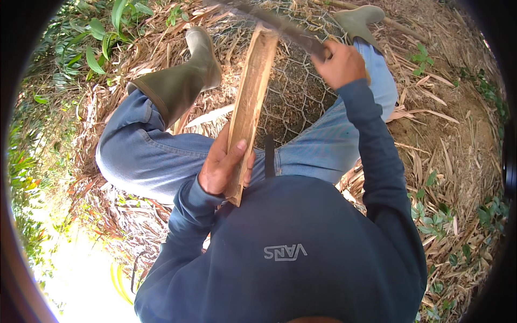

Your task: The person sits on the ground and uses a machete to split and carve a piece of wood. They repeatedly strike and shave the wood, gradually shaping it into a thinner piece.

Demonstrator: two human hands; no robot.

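My left hand (223, 164) is wrapped round the lower part of a long split bamboo strip (252, 102), thumb across its face. The strip is tan with paler edges and leans up and away between my legs. Its lower end touches or nearly touches my dark top. In my right hand (340, 65), at the upper right, is the handle of a machete (285, 27). The dark blade is smeared by motion and points up and left, across the strip's far end. Whether the blade touches the strip I cannot tell.
Wire mesh (301, 97) covers a dark mound between my legs. My boots (202, 59) rest on either side, on ground strewn with dry leaves (431, 102). Green plants (102, 40) grow at the upper left, with more at the right.
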